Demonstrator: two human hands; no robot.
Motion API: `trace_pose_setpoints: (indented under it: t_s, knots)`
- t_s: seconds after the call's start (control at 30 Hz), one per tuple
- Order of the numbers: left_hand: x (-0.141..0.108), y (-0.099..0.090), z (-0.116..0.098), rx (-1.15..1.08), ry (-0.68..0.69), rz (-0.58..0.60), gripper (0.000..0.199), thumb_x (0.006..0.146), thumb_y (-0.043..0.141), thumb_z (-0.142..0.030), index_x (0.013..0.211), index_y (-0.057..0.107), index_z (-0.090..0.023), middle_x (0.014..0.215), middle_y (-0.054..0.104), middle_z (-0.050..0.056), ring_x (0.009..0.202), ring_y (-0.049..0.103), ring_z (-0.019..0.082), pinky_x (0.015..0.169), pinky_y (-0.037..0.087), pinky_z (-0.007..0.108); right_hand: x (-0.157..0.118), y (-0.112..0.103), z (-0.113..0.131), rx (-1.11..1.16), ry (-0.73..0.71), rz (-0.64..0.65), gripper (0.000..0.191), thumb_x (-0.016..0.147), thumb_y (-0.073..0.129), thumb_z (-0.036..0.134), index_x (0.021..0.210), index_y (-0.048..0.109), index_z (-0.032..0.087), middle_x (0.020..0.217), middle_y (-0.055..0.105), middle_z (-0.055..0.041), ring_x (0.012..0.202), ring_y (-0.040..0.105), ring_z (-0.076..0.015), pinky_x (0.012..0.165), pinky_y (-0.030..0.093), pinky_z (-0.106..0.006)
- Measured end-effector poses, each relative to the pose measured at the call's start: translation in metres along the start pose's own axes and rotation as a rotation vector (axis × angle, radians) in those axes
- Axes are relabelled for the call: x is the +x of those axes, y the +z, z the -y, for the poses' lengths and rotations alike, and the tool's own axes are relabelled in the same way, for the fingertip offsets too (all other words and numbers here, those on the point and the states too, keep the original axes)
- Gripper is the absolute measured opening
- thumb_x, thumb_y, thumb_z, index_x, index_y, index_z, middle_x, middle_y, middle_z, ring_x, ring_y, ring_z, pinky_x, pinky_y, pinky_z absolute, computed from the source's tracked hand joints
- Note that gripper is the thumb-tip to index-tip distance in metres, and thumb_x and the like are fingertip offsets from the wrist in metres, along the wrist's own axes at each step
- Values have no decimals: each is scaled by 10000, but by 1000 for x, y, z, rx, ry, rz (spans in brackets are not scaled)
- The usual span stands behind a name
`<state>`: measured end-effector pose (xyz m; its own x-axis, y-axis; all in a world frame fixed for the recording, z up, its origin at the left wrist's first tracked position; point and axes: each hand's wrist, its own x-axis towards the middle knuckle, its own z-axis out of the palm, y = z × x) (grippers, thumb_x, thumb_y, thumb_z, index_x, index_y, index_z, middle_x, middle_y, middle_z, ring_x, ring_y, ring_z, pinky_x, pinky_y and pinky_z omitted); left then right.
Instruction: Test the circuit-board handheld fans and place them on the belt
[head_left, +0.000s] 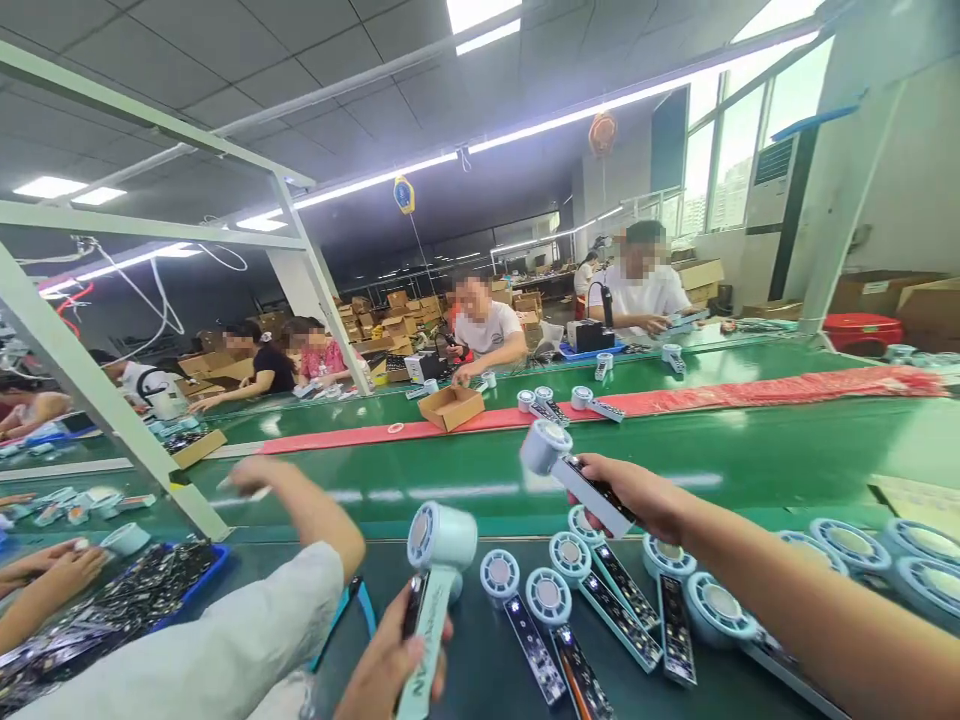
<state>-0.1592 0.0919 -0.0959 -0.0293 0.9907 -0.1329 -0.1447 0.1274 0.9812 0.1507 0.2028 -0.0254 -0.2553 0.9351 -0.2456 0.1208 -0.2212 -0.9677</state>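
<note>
My left hand (397, 650) is closed round the handle of a pale blue handheld fan (446, 535), held upright with its round head at the top. In my right hand (626, 495), raised over the near edge of the green conveyor belt, is a second handheld fan (546, 447), its head pointing up and to the left. Below and between my hands lie several handheld fans (547, 597) on the dark worktop, circuit boards showing along their handles. More fan heads (847, 545) lie at the right, partly behind my right forearm.
A co-worker's arm (315, 510) reaches across at the left, near blue-handled pliers (360, 605). A blue tray (199, 580) of circuit boards stands there. On the green belt (450, 485) runs a red strip (660, 400) with a cardboard box (451, 408). Other workers sit opposite.
</note>
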Motion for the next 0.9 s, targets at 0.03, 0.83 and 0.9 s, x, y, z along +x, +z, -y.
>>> trace_pose_setpoints:
  t_s: [0.03, 0.83, 0.9]
  knots:
    - [3, 21, 1, -145, 27, 48, 610, 707, 746, -557, 1201, 674, -208, 1015, 705, 109, 604, 592, 160, 535, 466, 266, -16, 1, -6, 140, -71, -51, 269, 799, 465, 285, 1033, 562, 195, 898, 654, -54, 574, 583, -135, 482, 462, -227]
    - [121, 208, -18, -405, 268, 282, 533, 645, 854, -439, 1087, 693, -188, 1002, 719, 80, 813, 686, 191, 701, 560, 297, 1, -20, -28, 683, -703, -227, 443, 702, 796, 324, 1136, 706, 333, 1102, 688, -18, 1007, 630, -234, 849, 523, -378]
    - [124, 207, -15, -419, 251, 319, 509, 623, 874, -390, 1063, 704, -201, 1010, 717, 69, 784, 673, 162, 679, 556, 268, 5, -22, -33, 661, -726, -260, 433, 718, 795, 311, 1141, 704, 343, 1103, 688, -18, 1036, 622, -234, 888, 515, -395]
